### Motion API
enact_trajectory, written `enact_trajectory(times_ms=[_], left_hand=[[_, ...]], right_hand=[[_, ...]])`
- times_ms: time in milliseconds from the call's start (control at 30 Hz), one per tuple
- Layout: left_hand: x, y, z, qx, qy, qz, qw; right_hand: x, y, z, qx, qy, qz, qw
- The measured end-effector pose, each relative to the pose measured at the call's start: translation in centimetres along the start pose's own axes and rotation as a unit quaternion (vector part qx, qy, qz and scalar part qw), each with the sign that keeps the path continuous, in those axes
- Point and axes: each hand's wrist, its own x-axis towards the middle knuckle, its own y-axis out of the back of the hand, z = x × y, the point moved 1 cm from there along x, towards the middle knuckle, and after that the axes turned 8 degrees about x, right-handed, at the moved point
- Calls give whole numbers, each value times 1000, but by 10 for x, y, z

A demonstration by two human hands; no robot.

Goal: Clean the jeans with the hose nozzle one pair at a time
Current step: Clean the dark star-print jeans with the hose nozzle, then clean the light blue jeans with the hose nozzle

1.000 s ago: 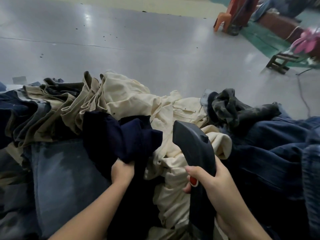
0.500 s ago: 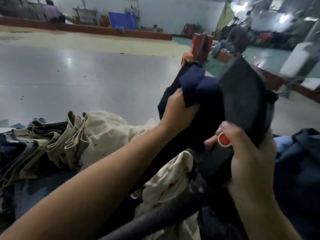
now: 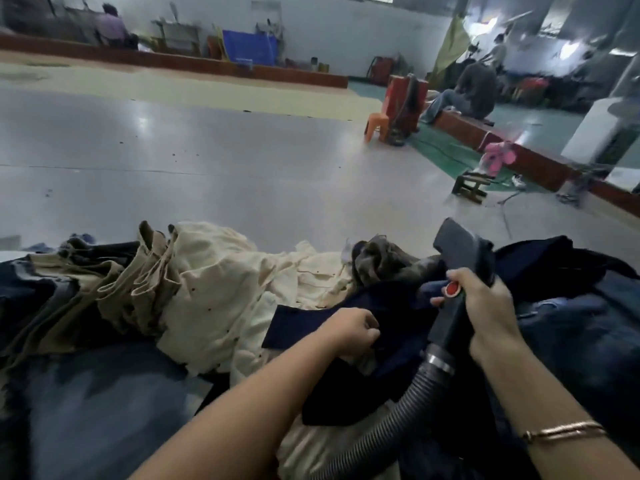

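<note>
Holding one pair flat and taut is the key here, judging by the layout: at about 9 o'clock lies the pile of khaki and cream trousers [image 3: 194,289], with faded blue denim [image 3: 86,403] below it at 7 o'clock, and neither should get dragged under the nozzle. Near the centre, the left hand [image 3: 349,332] has its grip curled tight, pinching a fold of the navy jeans [image 3: 346,386], which lie spread across the pile from the middle down toward 5 o'clock. Pulling that fold toward 8 o'clock would likely stretch the cloth so the nozzle can slide without bunching it. At 3 o'clock the right hand [image 3: 485,306] wraps its grip round the handle of the hose nozzle [image 3: 460,271], thumb just beside the red button [image 3: 452,289]. The nozzle's long axis runs from its corrugated hose [image 3: 381,424] at 5 o'clock up to its wide mouth, which points toward 12 o'clock, tilted away from the person and lifted off the fabric. To work well, I judge the mouth should tip down flat onto the navy cloth, then travel in straight strokes along the leg, one pair only
</note>
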Motion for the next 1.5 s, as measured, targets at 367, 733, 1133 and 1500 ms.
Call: enact_trajectory(times_ms=[367, 733, 1133, 1500], left_hand=[[-159, -31, -242, -34, 290, 37, 956], [-237, -50, -394, -24, 564, -16, 825], [-214, -40, -405, -219, 580, 195, 760], [-169, 86, -275, -83, 272, 334, 899]], right_hand=[[-134, -126, 139, -146, -138, -277, 940], [-141, -153, 208, -308, -169, -366, 862], [-126, -164, 215, -278, -182, -358, 872], [-116, -140, 145, -172, -115, -303, 930]])
